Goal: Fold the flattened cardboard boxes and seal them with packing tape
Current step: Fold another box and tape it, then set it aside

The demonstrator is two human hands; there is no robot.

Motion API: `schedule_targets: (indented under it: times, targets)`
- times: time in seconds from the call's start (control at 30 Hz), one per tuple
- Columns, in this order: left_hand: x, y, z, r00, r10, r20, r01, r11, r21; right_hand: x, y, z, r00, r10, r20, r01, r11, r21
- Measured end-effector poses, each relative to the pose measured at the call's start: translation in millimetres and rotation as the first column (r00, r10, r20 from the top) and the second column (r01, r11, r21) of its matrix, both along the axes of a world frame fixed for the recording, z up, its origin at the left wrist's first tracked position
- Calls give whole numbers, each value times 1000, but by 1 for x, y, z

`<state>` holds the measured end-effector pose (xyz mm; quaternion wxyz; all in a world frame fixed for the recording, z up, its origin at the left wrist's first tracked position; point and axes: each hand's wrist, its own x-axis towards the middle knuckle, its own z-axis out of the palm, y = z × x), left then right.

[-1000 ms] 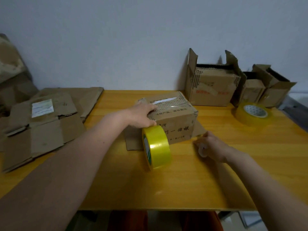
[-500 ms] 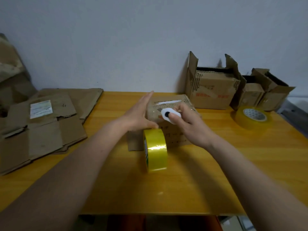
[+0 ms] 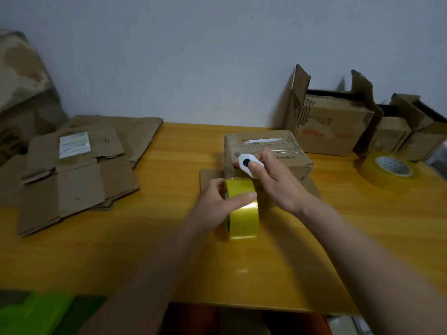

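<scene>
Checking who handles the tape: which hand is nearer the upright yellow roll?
Left. The left hand grips the roll; the right hand is just behind it, holding a white cutter.

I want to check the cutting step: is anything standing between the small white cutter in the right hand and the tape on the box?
Nothing visible does: the cutter in the right hand is already at the box.
</scene>
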<state>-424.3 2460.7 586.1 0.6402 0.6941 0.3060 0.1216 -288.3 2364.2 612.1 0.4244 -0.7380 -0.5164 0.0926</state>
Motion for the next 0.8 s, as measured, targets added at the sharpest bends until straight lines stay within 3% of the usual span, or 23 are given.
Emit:
schedule_targets:
  times: [0.1,0.23,0.3,0.43,0.6,0.7,0.8]
  targets:
    - [-1,5,7,990,-44,-133,58,993,107,1,4,-1,1000,3,15,-3,1000,-8]
    - [-9,1,6,968,-212,-131,215,977,10,5,10,-1,999,-33,6,33,999,-30]
    - [-12,3,2,971,-206,-117,205,978,-21,6,11,-1,999,-32,-19,31,999,-26]
    - [-8,4,4,997,-47,-65,44,998,-37,7,11,-1,999,-9,-40,9,1000,4]
    - [5,-2,-7,972,233,36,-222,954,-203,4,12,4,998,-13,-64,13,1000,2]
    - [12,-4,-7,961,276,12,-266,938,-222,-2,9,10,999,-31,-42,33,999,37]
    - [16,-6,-5,957,290,7,-278,923,-266,-10,-5,8,995,-96,29,89,981,173]
